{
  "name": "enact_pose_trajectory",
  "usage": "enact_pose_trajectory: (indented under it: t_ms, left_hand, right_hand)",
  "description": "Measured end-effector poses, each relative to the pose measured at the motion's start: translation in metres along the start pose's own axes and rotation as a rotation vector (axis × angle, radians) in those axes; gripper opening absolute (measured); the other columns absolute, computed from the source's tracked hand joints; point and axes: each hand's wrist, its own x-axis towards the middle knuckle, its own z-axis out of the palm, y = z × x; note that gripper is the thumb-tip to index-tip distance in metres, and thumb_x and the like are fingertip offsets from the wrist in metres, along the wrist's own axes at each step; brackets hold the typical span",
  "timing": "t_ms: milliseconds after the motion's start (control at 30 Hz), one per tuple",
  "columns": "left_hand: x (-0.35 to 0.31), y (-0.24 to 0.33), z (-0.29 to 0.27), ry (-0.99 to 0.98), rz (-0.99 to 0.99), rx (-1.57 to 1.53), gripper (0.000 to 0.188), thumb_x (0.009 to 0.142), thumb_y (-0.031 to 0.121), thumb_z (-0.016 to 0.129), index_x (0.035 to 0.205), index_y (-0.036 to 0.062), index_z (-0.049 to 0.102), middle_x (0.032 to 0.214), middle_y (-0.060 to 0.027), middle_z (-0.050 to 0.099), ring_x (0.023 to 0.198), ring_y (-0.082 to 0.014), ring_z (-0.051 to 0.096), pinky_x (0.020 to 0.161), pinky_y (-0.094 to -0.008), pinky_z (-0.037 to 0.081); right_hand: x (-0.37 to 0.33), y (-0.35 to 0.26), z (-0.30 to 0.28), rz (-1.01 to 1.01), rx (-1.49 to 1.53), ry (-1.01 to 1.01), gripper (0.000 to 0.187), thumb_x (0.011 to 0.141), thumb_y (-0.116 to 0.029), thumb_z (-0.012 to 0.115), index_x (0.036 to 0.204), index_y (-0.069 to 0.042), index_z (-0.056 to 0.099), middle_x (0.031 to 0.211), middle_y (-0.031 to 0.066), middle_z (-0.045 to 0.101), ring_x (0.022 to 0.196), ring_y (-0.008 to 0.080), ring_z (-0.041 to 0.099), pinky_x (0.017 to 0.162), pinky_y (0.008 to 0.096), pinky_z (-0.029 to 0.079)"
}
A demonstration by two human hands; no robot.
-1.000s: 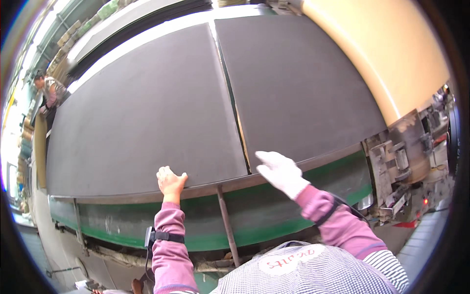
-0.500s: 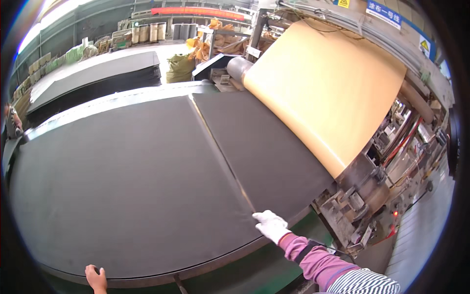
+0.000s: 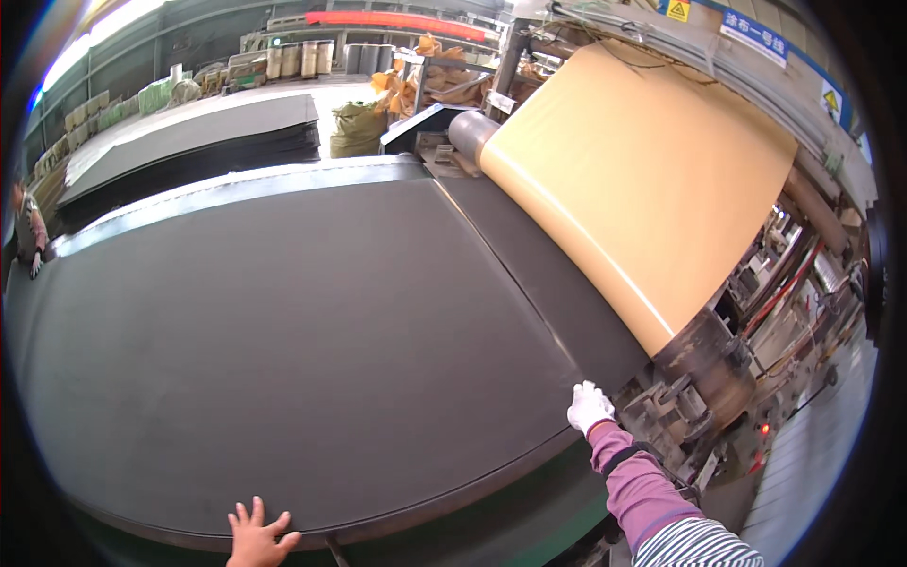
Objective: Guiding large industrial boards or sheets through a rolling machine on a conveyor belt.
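Observation:
A large dark grey sheet (image 3: 283, 331) lies flat over the table in front of me. At its near right corner, beside the seam, my white-gloved right hand (image 3: 590, 406) is closed, with its fingers bent onto the sheet's edge. A narrow, pale seam line (image 3: 505, 269) parts this sheet from another dark sheet (image 3: 567, 302) on the right. My bare left hand (image 3: 260, 537) is open at the near edge, fingers spread, fingertips at the sheet's border. The other dark sheet runs up to a wide tan web (image 3: 642, 189) that slopes upward over the machine.
Machine parts (image 3: 685, 402) stand just right of my gloved hand, near a dark roller (image 3: 709, 354). At the far left edge is another person (image 3: 30, 227) with a gloved hand on the sheet. A stack of dark sheets (image 3: 198, 156) and a green sack (image 3: 359, 128) are behind the table.
My right hand and the sheet's seam edge have moved right, toward the tan web, narrowing the strip between. My left hand has shifted right and spread its fingers. The other person shows more.

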Motion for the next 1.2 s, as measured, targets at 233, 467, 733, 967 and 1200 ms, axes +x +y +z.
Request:
enact_pose_trajectory:
  t_ms: [233, 467, 733, 967, 1200]
  left_hand:
    - [0.043, 0.098, 0.034, 0.147, 0.231, 0.051, 0.062, 0.078, 0.062, 0.052, 0.125, 0.0217, 0.056, 0.135, -0.0324, 0.035, 0.116, -0.06, 0.034, 0.095, -0.0603, 0.032]
    - [0.07, 0.211, 0.03, 0.05, 0.244, 0.139, 0.066, 0.08, 0.064, 0.049, 0.131, 0.0223, 0.05, 0.138, -0.0298, 0.034, 0.116, -0.0596, 0.036, 0.097, -0.0541, 0.036]
    - [0.091, 0.194, 0.064, 0.408, 0.33, -0.391, 0.046, 0.09, 0.037, 0.05, 0.118, 0.0007, 0.057, 0.122, -0.022, 0.055, 0.114, -0.0346, 0.052, 0.096, -0.0427, 0.04]
    - [0.023, -0.04, 0.063, 0.58, -0.249, 0.35, 0.024, 0.089, 0.027, 0.052, 0.089, 0.008, 0.067, 0.083, -0.0072, 0.067, 0.082, -0.0224, 0.062, 0.071, -0.0396, 0.048]
    - [0.022, 0.082, 0.049, 0.772, 0.069, 0.127, 0.042, 0.082, 0.046, 0.055, 0.059, 0.0134, 0.065, 0.066, -0.0073, 0.062, 0.068, -0.026, 0.062, 0.061, -0.0405, 0.05]
  right_hand:
    - [-0.088, 0.012, -0.022, -0.499, 0.38, 0.553, 0.025, 0.081, -0.015, 0.057, 0.106, -0.018, 0.06, 0.111, 0.005, 0.059, 0.097, 0.0245, 0.059, 0.078, 0.0363, 0.052]
    - [-0.248, 0.068, 0.027, -0.488, 0.719, 0.119, 0.02, 0.085, -0.019, 0.057, 0.104, -0.013, 0.061, 0.089, 0.0088, 0.065, 0.078, 0.0258, 0.065, 0.07, 0.0344, 0.053]
    - [-0.315, 0.103, 0.029, -0.158, 0.748, -0.59, 0.034, 0.087, -0.044, 0.05, 0.105, -0.017, 0.062, 0.094, 0.0047, 0.067, 0.091, 0.0218, 0.064, 0.082, 0.0337, 0.048]
    - [-0.352, 0.189, 0.123, -0.253, 0.33, -0.631, 0.044, 0.087, -0.042, 0.041, 0.096, -0.007, 0.065, 0.099, 0.0159, 0.065, 0.094, 0.0356, 0.06, 0.084, 0.0444, 0.046]
    - [-0.348, 0.241, 0.176, -0.162, 0.09, -0.753, 0.04, 0.083, -0.038, 0.045, 0.099, -0.008, 0.067, 0.107, 0.0168, 0.063, 0.1, 0.0343, 0.059, 0.086, 0.0448, 0.046]
